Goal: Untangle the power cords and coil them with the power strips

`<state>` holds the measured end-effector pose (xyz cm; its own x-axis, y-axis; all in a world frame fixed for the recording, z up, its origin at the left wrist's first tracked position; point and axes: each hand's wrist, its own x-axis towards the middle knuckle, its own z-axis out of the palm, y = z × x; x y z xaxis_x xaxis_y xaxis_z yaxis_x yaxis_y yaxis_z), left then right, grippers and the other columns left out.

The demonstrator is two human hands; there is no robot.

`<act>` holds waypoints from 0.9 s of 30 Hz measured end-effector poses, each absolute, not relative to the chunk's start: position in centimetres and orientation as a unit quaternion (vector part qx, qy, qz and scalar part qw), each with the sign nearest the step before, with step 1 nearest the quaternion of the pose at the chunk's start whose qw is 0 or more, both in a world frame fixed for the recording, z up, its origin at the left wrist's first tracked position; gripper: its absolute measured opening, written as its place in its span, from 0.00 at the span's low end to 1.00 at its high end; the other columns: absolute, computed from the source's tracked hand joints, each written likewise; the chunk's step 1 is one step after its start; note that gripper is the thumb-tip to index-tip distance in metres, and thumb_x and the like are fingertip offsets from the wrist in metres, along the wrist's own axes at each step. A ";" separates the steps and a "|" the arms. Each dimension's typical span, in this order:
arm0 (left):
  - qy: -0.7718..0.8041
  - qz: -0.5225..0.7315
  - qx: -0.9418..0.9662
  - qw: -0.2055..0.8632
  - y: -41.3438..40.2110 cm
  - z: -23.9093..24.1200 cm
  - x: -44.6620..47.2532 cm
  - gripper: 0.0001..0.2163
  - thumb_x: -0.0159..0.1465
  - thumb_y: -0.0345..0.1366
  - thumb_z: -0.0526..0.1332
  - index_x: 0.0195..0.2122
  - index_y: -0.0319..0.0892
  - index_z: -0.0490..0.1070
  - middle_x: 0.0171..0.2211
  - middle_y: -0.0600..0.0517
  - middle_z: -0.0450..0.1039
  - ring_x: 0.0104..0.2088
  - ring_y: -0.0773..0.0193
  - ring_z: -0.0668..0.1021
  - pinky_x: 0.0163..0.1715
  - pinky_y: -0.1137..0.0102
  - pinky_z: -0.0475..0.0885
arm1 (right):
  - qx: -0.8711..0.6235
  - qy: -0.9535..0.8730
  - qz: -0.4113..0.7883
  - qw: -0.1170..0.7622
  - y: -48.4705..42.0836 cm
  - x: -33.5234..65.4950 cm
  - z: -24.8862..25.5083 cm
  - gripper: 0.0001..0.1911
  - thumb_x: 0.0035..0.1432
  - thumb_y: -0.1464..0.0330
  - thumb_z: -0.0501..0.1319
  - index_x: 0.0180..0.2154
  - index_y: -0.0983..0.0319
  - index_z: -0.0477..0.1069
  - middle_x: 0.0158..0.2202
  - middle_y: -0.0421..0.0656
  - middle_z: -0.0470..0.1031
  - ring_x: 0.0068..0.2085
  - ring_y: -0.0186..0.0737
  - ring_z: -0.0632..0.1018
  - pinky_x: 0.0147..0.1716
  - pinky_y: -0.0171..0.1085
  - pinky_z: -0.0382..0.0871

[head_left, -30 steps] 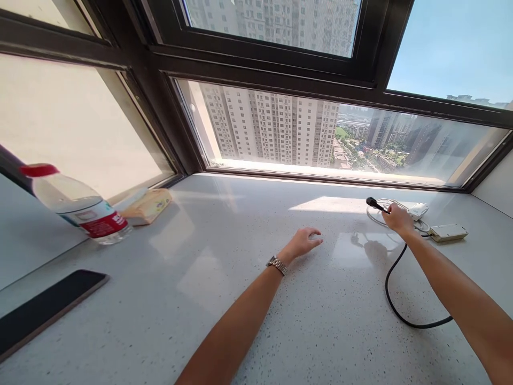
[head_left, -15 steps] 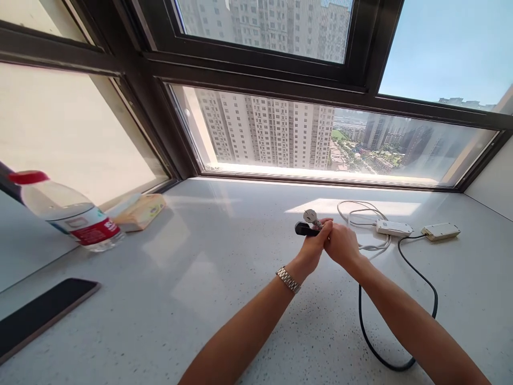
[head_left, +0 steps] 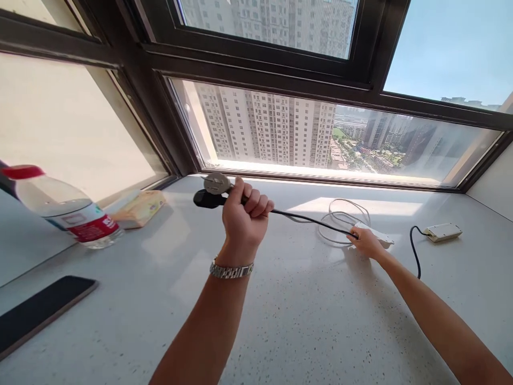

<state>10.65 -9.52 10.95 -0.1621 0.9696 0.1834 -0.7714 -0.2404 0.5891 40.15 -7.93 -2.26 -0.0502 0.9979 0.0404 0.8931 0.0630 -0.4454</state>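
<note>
My left hand [head_left: 246,214], with a metal watch on the wrist, is closed round the cords just behind two plugs. A grey plug [head_left: 217,184] and a black plug [head_left: 208,199] stick out on its left side. From this fist the black cord [head_left: 308,218] runs nearly straight to my right hand [head_left: 365,241], whose fingers pinch it. A white power strip [head_left: 374,235] lies right behind the right hand, partly hidden by it. Loops of white cord [head_left: 340,214] rest beside that strip. A second power strip [head_left: 443,232], with the black cord at its end, lies farther right.
At the left, a water bottle [head_left: 94,224] with a red cap leans toward the window side, near a tissue pack [head_left: 140,208]. A dark phone [head_left: 44,313] lies on the speckled white sill [head_left: 304,326]. The window frame [head_left: 312,176] bounds the sill at the back.
My hands have moved apart. The left went left and up with both plugs; the right slid right along the cord, now stretched between them. The white power strip has shifted left.
</note>
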 end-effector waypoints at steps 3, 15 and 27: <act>0.183 0.771 0.255 0.554 -10.7 12.5 8.7 0.21 0.70 0.40 0.51 0.18 0.41 0.54 0.10 0.61 0.41 0.12 0.73 0.47 0.14 0.75 0.53 | -0.694 -0.688 0.105 0.182 -7.7 43.8 -3.3 0.10 0.60 0.69 0.54 0.39 0.62 0.73 0.30 0.45 0.77 0.27 0.40 0.74 0.24 0.35 0.60; 0.191 0.807 0.306 0.468 -13.5 14.3 7.9 0.24 0.72 0.39 0.43 0.17 0.42 0.53 0.10 0.60 0.40 0.11 0.73 0.46 0.14 0.74 0.51 | -0.808 -0.586 0.015 0.058 -7.6 54.4 -2.2 0.19 0.63 0.68 0.50 0.50 0.61 0.74 0.49 0.53 0.76 0.48 0.51 0.76 0.39 0.40 0.67; 0.179 0.897 0.193 0.355 -13.4 14.7 2.7 0.19 0.70 0.32 0.41 0.19 0.42 0.52 0.08 0.62 0.41 0.10 0.75 0.45 0.10 0.79 0.45 | -0.876 -0.473 -0.067 0.070 -12.6 61.1 -3.3 0.20 0.63 0.66 0.47 0.44 0.57 0.77 0.38 0.59 0.78 0.44 0.58 0.77 0.42 0.48 0.65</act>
